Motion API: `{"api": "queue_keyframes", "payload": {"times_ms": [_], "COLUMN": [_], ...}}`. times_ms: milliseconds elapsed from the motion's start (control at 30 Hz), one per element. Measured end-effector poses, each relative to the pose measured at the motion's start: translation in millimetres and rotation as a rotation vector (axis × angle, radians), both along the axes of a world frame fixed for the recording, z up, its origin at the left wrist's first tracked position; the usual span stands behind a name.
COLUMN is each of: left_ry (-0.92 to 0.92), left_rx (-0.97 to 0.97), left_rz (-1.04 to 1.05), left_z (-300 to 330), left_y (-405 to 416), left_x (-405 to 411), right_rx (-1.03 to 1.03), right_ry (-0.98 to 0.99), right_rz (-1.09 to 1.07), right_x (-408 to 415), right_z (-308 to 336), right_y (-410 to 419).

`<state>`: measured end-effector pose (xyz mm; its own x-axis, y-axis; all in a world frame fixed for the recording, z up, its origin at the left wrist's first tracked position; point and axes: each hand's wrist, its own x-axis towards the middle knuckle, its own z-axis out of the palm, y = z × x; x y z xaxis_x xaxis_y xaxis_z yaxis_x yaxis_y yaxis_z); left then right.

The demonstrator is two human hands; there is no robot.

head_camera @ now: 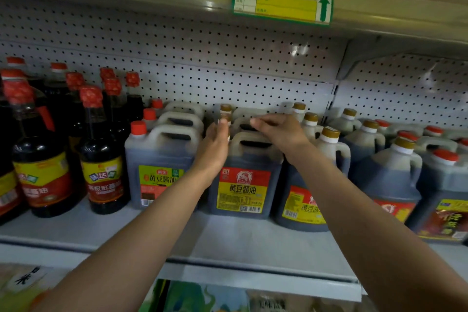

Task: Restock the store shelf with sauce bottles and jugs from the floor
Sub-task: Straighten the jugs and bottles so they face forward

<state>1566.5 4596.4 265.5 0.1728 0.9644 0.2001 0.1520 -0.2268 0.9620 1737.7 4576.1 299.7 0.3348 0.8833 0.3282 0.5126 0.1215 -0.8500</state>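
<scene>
Shelf (253,240): pale metal, pegboard back panel (202,58) at 12 o'clock. Front jug (243,180): dark sauce, translucent plastic, red-yellow label, centre. Tall bottles (40,149): red caps, 9 o'clock. Left hand (215,149): fingers straight, flat against jug's left side. Right hand (278,132): fingers released, resting over jug handle.

— What do you wear on your arms?

— Nothing. Both forearms are bare as far as the picture shows them, with no sleeve edge in view.

— And the hands?

— My left hand (215,146) has no glove, no ring and no watch or band at the wrist. My right hand (279,132) is the same, bare, with a plain wrist. The nails I cannot see well; the fingers are a little blurred.
</scene>
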Motion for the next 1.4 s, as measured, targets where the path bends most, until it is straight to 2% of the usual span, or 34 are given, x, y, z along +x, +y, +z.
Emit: {"api": "queue_keyframes", "payload": {"times_ms": [167,467,767,1200,1400], "left_ry": [0.017,0.06,0.086,0.059,-0.048], "left_rx": [0.048,0.059,0.064,0.057,-0.038], "left_rz": [0.061,0.101,0.137,0.151,0.123], "left_z": [-13,-13,-16,-15,-38], "left_y": [-6,-4,-5,-11,-37], "left_x": [2,6,8,6,-4], "right_rx": [0.076,0.086,0.086,0.121,0.096], "right_ry": [0.083,0.035,0.099,0.165,0.183], "right_rz": [0.072,0.053,0.103,0.07,0.081], "right_x": [-10,-8,-7,-17,-14], "right_z": [-21,-28,-27,-32,-31], "right_y": [-11,-8,-11,-17,-15]}}
